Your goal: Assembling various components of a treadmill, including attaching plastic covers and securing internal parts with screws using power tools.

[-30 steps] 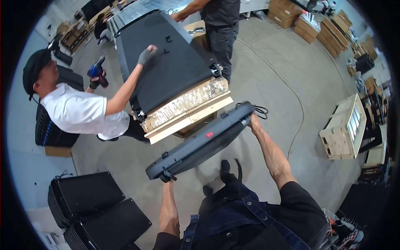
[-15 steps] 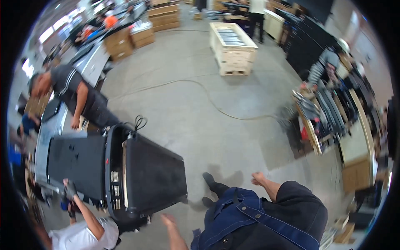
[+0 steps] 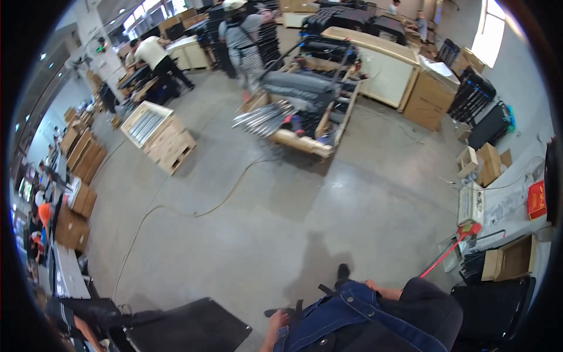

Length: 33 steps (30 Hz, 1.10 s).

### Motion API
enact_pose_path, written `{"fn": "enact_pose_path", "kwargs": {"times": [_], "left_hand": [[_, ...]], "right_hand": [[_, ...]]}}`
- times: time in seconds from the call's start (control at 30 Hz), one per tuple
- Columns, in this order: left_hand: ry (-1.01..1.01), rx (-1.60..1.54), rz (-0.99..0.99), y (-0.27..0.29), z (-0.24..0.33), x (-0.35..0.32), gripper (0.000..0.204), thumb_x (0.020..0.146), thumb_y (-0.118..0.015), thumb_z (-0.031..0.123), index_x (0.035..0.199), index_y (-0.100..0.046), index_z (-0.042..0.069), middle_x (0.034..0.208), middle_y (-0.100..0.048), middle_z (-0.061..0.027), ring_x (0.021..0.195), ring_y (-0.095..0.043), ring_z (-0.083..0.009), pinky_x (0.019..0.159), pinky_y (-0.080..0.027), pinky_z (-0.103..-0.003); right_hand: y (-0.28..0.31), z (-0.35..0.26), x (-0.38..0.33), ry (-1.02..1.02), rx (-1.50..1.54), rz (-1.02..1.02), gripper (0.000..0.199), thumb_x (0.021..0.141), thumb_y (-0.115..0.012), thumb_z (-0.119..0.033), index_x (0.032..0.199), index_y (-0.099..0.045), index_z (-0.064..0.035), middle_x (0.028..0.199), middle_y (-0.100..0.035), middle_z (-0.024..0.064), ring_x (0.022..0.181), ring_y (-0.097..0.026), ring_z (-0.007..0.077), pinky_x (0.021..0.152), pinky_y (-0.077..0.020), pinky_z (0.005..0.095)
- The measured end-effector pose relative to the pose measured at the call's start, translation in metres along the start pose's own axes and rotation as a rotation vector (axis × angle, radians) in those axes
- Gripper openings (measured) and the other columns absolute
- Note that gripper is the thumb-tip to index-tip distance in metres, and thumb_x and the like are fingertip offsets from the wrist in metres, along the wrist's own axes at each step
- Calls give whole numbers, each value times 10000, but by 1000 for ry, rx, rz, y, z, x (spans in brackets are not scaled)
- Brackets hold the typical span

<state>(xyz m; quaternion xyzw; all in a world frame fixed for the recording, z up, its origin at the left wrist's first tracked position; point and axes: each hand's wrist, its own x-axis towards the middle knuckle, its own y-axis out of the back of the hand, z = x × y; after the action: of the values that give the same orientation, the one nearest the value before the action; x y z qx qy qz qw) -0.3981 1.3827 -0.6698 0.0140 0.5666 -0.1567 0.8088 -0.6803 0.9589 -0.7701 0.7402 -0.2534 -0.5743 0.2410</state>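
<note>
Left hand (image 3: 280, 320), 6 o'clock, curled near body; right hand (image 3: 375, 286), 5 o'clock; cannot tell what either grips. Black panel (image 3: 190, 327) at 7 o'clock, apart from both. Crate (image 3: 172, 145), 10 o'clock, presumably keeps metal tubes (image 3: 144, 125) together.

You wear a dark, short-sleeved shirt (image 3: 431, 305) under a blue denim apron (image 3: 325, 317) with pale stitching, round metallic buttons (image 3: 350, 299) and a broad strap (image 3: 404, 332). Your shoes (image 3: 343, 272) are dark; your left hand (image 3: 280, 319) and right hand (image 3: 376, 286) are bare.
</note>
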Motion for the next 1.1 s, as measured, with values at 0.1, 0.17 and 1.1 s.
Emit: {"fn": "enact_pose_path", "kwargs": {"times": [0.1,0.17,1.1], "left_hand": [[17,-25,69,-23,10,14,247,951,-562,303,1002,-622,69,804,-640,-101,664,-634,-224,616,-557,-397],[-55,264,43,-82,43,22,279,947,-565,320,974,-647,54,801,-650,-107,670,-638,-232,612,-546,-398],[-760,32,-168,-1034,696,280,191,946,-641,190,1014,-632,12,828,-671,-53,627,-621,-112,503,-500,-256]], "right_hand": [[109,-23,-20,62,227,-136,631,904,-636,-543,1067,-690,65,1045,-725,232,893,-717,357,814,-556,455],[171,-25,-8,3,518,-164,562,940,-610,-488,1153,-630,32,993,-715,215,825,-712,329,741,-572,449],[742,-210,425,-146,1005,-61,378,960,-604,-327,1186,-586,-25,984,-689,132,747,-702,260,669,-590,395]]}}
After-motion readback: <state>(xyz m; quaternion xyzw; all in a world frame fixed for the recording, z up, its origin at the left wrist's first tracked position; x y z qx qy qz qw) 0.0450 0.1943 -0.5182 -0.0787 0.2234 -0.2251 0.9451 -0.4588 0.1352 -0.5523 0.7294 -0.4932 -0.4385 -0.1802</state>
